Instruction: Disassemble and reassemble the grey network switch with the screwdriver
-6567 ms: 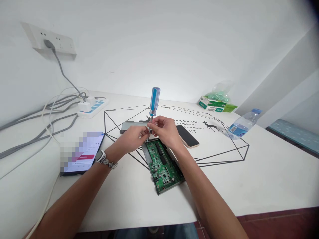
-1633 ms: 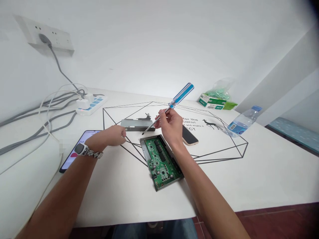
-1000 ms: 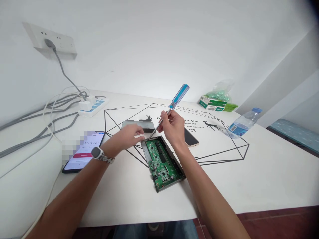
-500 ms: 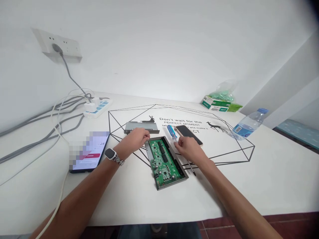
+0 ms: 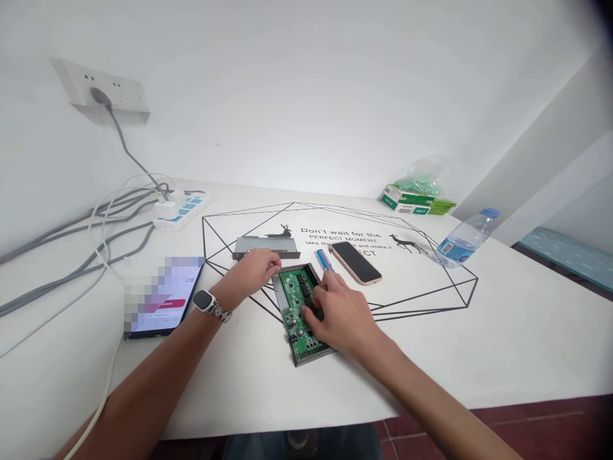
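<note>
- Head view: right hand [image 5: 342,316] open, fingers resting on green circuit board [image 5: 292,297], lower centre of frame, no clenched grip.
- Left hand [image 5: 251,271] curled beside board; grip unclear.
- Board: stiff, fragile; hold by metal tray [image 5: 276,294] edges.

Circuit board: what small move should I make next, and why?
I'd probably move the left hand onto the metal bracket: it lies just beyond that hand, while the right hand rests on the board and the screwdriver lies on the table.

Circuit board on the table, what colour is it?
The circuit board is green; it shows best in the head view.
</note>
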Tool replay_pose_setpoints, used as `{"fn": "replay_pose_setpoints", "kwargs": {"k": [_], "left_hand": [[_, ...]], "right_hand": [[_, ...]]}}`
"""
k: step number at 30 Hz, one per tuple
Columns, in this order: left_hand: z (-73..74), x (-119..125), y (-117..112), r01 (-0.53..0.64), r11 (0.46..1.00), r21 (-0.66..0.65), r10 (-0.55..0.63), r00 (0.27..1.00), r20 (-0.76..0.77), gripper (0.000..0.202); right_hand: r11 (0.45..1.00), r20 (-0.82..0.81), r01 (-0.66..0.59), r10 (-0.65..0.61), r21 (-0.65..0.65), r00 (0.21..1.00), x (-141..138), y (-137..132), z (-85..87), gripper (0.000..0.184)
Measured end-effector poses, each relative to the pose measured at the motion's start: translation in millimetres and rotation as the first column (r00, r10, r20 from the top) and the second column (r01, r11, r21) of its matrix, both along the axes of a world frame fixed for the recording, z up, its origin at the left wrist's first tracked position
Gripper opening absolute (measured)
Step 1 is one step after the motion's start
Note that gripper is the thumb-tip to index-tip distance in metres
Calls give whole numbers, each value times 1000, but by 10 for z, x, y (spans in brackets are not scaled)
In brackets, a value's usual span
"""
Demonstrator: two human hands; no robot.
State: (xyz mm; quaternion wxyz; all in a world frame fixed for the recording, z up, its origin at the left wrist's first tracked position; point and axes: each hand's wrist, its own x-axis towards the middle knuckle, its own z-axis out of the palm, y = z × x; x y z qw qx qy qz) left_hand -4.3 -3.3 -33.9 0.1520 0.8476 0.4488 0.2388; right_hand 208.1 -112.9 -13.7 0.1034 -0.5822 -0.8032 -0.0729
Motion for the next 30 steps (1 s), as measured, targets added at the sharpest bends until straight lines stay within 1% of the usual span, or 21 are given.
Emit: {"fn": "replay_pose_setpoints", "kwargs": {"k": [3, 8, 11, 14, 16, 18, 21, 23, 25, 26, 28, 30], "left_hand": [[11, 0, -13, -6, 1000, -5, 6, 1000, 6, 21], [14, -9, -19, -23, 999, -27, 24, 1000, 15, 23], [39, -24, -28, -56, 998, -14, 56, 998, 10, 28], [114, -54, -63, -83, 997, 0, 83, 996, -34, 40], [175, -89, -89, -103, 994, -25, 102, 994, -51, 46], [224, -137, -99, -124, 989, -76, 122, 992, -34, 50], [256, -219, -74, -123, 973, -197, 142, 986, 83, 57], [264, -260, -47, -64, 953, -295, 130, 969, 210, 56], [277, -276, -31, 23, 932, -362, 117, 925, 362, 53], [289, -275, -28, 58, 925, -376, 122, 891, 437, 52], [321, -261, -30, 98, 929, -358, 133, 813, 567, 50], [355, -246, -35, 89, 950, -301, 138, 743, 655, 50]], "right_hand": [[999, 63, 33, -34, 10, 997, -109, -6, -51, 27], [999, 74, 40, -41, 16, 996, -151, 23, -86, 25], [999, 46, 33, -34, 18, 998, -226, -6, -67, 24], [1000, -12, 22, -22, 6, 1000, -354, -49, -40, 21], [1000, -59, 9, -7, 21, 998, -447, -72, -28, 20], [999, -109, -6, 11, 51, 994, -532, -85, -21, 20], [995, -184, -16, 33, 95, 982, -627, -93, -4, 21], [993, -239, -5, 34, 120, 971, -656, -90, 24, 22], [988, -289, 10, 36, 156, 957, -643, -70, 69, 21], [983, -309, 8, 49, 181, 950, -616, -51, 98, 21], [968, -342, -29, 115, 247, 933, -514, 15, 165, 20], [948, -387, -82, 204, 308, 899, -355, 120, 232, 23]]}}
